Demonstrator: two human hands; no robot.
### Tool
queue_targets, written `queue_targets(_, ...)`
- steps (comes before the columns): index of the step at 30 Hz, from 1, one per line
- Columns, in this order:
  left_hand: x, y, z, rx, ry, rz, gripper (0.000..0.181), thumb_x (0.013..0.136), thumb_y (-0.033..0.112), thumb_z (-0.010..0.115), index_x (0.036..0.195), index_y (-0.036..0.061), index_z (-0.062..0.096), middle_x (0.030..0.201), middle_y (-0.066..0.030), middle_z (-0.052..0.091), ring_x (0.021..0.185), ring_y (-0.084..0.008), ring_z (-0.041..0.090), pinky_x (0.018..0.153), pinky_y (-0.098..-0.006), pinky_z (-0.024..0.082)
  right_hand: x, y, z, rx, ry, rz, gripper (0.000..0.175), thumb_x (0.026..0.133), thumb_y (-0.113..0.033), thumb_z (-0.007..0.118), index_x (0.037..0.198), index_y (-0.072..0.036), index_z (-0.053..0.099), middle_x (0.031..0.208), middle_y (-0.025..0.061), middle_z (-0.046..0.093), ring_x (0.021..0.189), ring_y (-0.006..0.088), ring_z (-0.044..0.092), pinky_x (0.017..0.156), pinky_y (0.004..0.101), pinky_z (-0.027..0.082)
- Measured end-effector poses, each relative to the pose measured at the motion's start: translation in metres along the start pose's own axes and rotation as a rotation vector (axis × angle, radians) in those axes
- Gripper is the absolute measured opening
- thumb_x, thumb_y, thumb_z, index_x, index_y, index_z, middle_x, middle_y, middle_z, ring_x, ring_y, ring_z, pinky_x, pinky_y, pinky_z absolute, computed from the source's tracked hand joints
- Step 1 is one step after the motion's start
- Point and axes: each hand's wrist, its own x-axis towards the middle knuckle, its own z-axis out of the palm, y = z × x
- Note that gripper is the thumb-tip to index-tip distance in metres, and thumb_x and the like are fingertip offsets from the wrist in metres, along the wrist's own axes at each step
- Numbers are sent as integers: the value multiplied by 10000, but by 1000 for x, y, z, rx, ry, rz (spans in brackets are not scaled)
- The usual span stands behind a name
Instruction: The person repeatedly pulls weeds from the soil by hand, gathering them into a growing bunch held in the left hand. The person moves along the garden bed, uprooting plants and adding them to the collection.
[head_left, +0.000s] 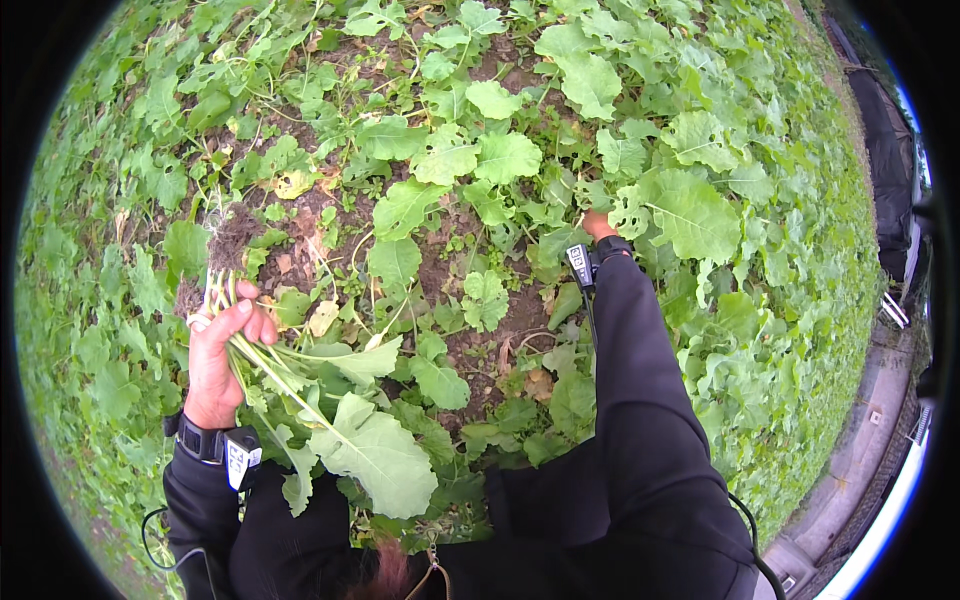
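Note:
A bunch of uprooted leafy plants (300, 397) is gripped by their pale stems in my left hand (225, 337). Soil-caked roots (232, 236) stick out above the fist, while the broad green leaves hang down towards my lap. My right hand (598, 225) reaches forward at arm's length into the growing plants. Leaves cover most of its fingers, so whether they hold a stem is hidden. A large lobed leaf (690, 214) spreads just right of that hand, and a holed leaf (631, 212) overlaps it.
Low leafy plants (750, 360) cover the field on all sides. Brown soil (465, 375) and yellowed leaves (292, 184) show between them. Along the right edge run a concrete kerb (847, 465) and a dark sheet (885, 157). Wrist devices with cables sit on both my arms.

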Motion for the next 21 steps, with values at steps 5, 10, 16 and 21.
queue_targets(5, 0, -1, 0, -13, -39, -6, 181, 819, 73, 567, 981, -2, 538, 610, -48, 485, 585, -190, 512, 577, -305, 443, -7, 5, -1, 41, 24, 16, 300, 824, -330, 504, 953, -90, 630, 975, 139, 620, 911, 335, 590, 857, 566, 373)
queue_targets(10, 1, -2, 2, 40, -12, -11, 189, 820, 78, 568, 988, -2, 538, 613, -45, 486, 591, -190, 519, 577, -305, 445, -15, 1, -1, 93, 47, 16, 314, 823, -335, 507, 943, -72, 631, 953, 144, 627, 890, 334, 596, 846, 555, 390)
queue_targets(16, 2, -5, 9, 41, -15, -29, 207, 813, 77, 578, 999, -5, 536, 617, -44, 491, 593, -190, 522, 578, -302, 447, -36, -2, -8, 221, 93, 0, 334, 822, -342, 512, 931, -50, 631, 926, 150, 636, 865, 333, 604, 831, 542, 411)
queue_targets(21, 2, -7, 12, 69, -33, -34, 212, 809, 72, 582, 1000, -6, 533, 613, -43, 488, 592, -190, 522, 581, -302, 449, -36, 8, 8, 382, 163, -47, 351, 821, -348, 516, 921, -32, 631, 904, 156, 643, 845, 332, 610, 820, 531, 428)
